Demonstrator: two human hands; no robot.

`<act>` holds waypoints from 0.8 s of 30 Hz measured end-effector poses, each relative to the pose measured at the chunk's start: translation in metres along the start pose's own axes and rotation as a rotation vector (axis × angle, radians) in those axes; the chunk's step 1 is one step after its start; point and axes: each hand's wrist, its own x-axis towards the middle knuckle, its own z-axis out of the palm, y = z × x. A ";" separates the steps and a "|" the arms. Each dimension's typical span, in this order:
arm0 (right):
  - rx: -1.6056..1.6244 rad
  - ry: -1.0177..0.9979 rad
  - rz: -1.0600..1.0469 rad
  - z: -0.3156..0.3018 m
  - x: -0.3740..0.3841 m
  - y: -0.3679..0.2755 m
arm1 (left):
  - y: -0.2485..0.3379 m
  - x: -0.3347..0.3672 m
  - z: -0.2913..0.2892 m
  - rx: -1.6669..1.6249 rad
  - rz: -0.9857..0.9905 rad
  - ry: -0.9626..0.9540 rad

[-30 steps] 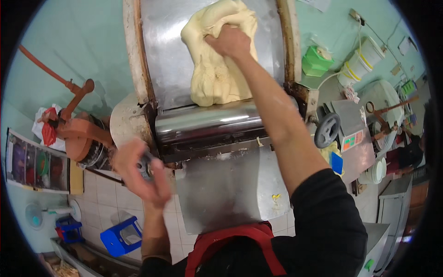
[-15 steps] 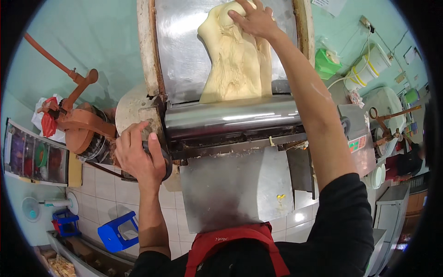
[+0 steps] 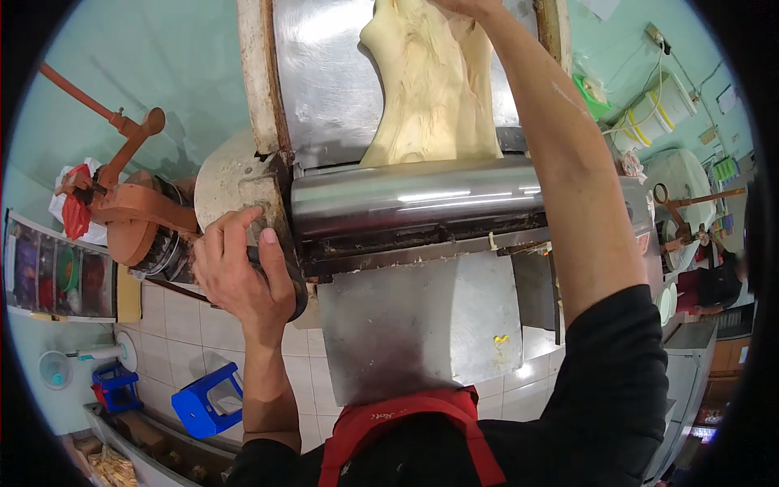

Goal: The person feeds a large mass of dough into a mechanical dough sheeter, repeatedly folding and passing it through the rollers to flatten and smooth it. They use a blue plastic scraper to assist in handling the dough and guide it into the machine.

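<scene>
A long slab of pale yellow dough (image 3: 430, 89) lies on the metal feed table (image 3: 324, 97), its near end against the shiny steel roller (image 3: 422, 195) of a dough sheeter. My right arm reaches over the roller to the far part of the dough. There my right hand (image 3: 469, 6) is cut off by the upper edge, its fingers hidden. At the machine's left end my left hand (image 3: 243, 272) is curled over a dark, rounded handle (image 3: 302, 299), thumb and fingers pointing away from me. Below the roller slopes a metal tray (image 3: 422, 325) with a yellow dough scrap (image 3: 501, 339).
An orange-brown machine (image 3: 138, 211) stands to the left. Blue stools (image 3: 207, 402) are on the tiled floor at lower left. White buckets (image 3: 649, 118) and a green container (image 3: 592, 97) are at right. Another person (image 3: 718, 284) stands far right.
My right hand has moved farther away, partly out of the picture, and the dough's far end has gone beyond the upper edge. My left hand stays at the handle.
</scene>
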 end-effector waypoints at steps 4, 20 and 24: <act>-0.020 -0.027 -0.017 0.003 0.006 0.006 | 0.000 -0.001 0.000 0.011 0.004 0.008; -0.070 -0.113 0.035 0.038 -0.085 0.017 | 0.002 -0.004 0.000 -0.023 -0.007 0.040; -0.104 -0.052 0.017 0.045 -0.143 0.002 | -0.002 -0.008 0.001 -0.016 -0.020 0.043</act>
